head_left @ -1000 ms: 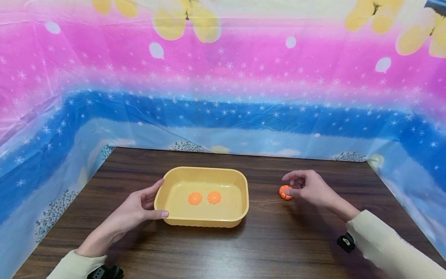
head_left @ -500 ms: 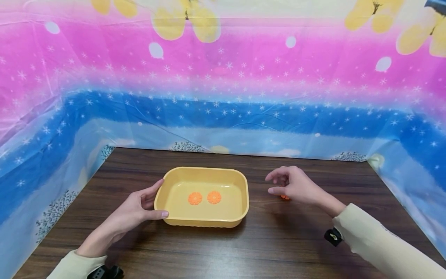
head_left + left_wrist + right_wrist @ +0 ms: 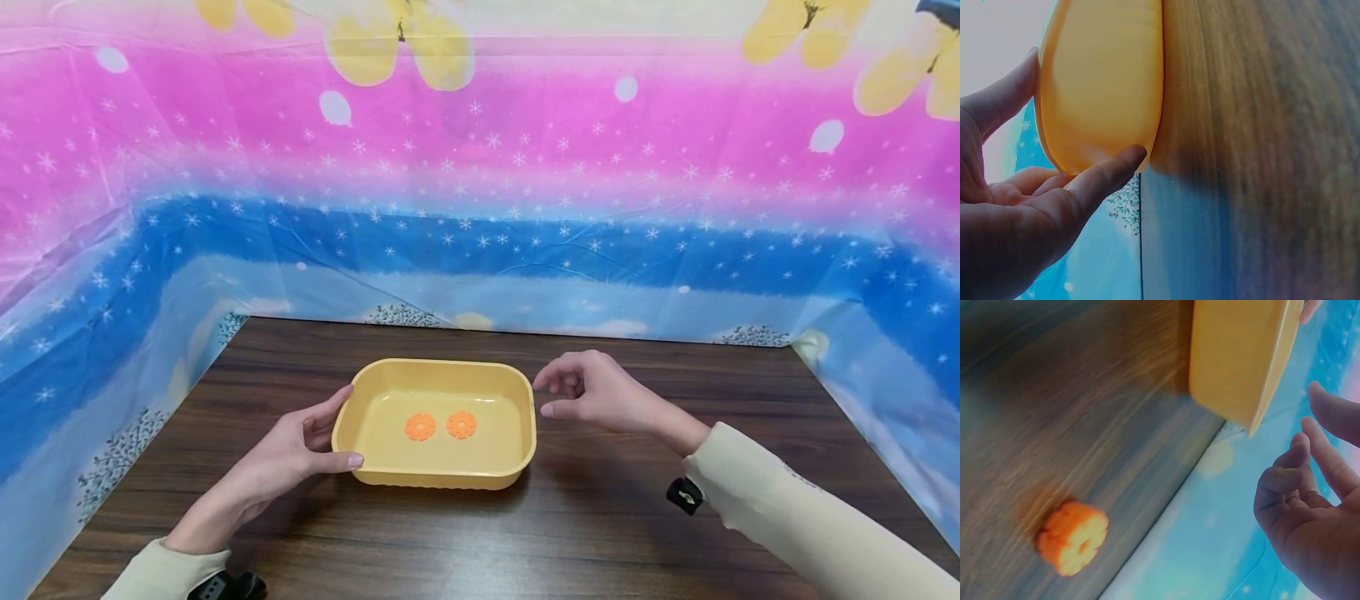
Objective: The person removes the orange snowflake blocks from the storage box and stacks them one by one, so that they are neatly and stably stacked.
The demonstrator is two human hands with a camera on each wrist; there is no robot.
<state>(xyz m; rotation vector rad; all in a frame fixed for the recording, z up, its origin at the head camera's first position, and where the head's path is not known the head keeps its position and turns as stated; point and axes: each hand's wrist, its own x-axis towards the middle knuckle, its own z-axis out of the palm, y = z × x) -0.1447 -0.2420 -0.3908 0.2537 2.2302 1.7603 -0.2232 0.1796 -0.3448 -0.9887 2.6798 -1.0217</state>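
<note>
A yellow plastic basin (image 3: 435, 481) sits at the middle of the table with two flat orange flower-shaped discs, one on the left (image 3: 420, 427) and one on the right (image 3: 461, 425), on its floor. My left hand (image 3: 277, 454) grips the basin's left end, thumb against the near side and fingers at the far corner. Just off the right rim hovers my right hand (image 3: 592, 392), fingers loosely bent, thumb apart, holding nothing. The right wrist view shows a short orange flower-shaped stack (image 3: 1072, 537) on the wood; in the head view this hand hides it.
The dark wood-grain table (image 3: 450, 542) ends at the back against a pink and blue printed cloth (image 3: 480, 242), which also hangs along both sides. A black wrist device (image 3: 684, 496) sits under the right sleeve.
My right hand has moved left, away from the orange stack and up to the basin's right side, leaving the stack on the table. My left hand and the basin have stayed put.
</note>
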